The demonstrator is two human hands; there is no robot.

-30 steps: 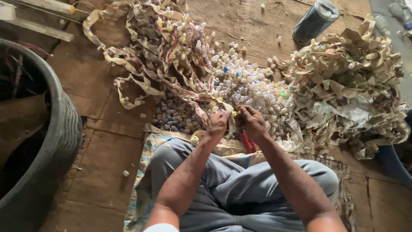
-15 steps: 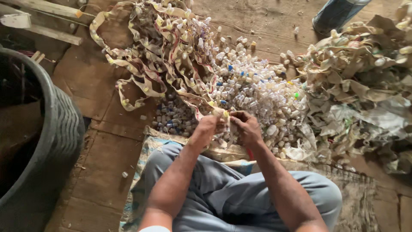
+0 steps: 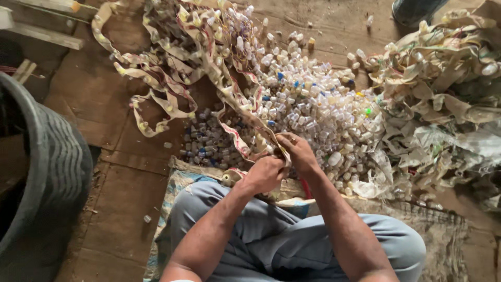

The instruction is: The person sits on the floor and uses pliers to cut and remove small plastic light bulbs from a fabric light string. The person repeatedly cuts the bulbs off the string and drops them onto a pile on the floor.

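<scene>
Hands have drifted slightly left; left hand (image 3: 265, 175) and right hand (image 3: 297, 151), close together, pinch the limp, light strip (image 3: 229, 99) near its end.

The person is wearing loose grey-blue trousers, the cloth creasing in soft folds over both thighs across the bottom middle and lower right of the frame. Both forearms are showing bare from the lower edge upward, with no sleeve reaching past the elbow; a sliver of pale fabric is peeking in at the very bottom edge beside the left arm. The left hand (image 3: 263, 175) and the right hand (image 3: 297, 152), near the centre of the frame, are bare, wearing no gloves. No watch or band is showing on either wrist.
</scene>
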